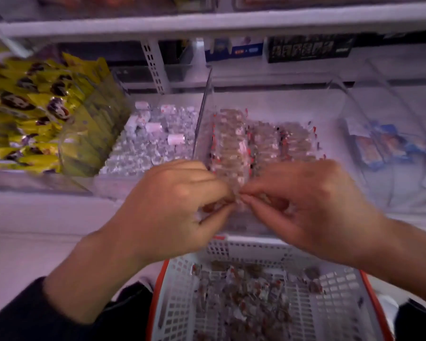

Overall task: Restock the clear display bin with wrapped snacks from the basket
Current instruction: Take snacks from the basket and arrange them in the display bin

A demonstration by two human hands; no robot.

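Left hand [172, 205] and right hand [303, 205] pinch wrapped snacks [237, 193] at bin [268, 104] front edge, above basket [182, 291].

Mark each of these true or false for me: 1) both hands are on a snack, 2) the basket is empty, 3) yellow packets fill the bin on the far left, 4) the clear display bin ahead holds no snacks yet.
1) True. The left hand and right hand pinch a clear-wrapped snack between them.
2) False. The white basket with an orange rim holds many loose wrapped snacks.
3) True. Yellow packets are piled there.
4) False. The clear display bin already holds rows of wrapped snacks.
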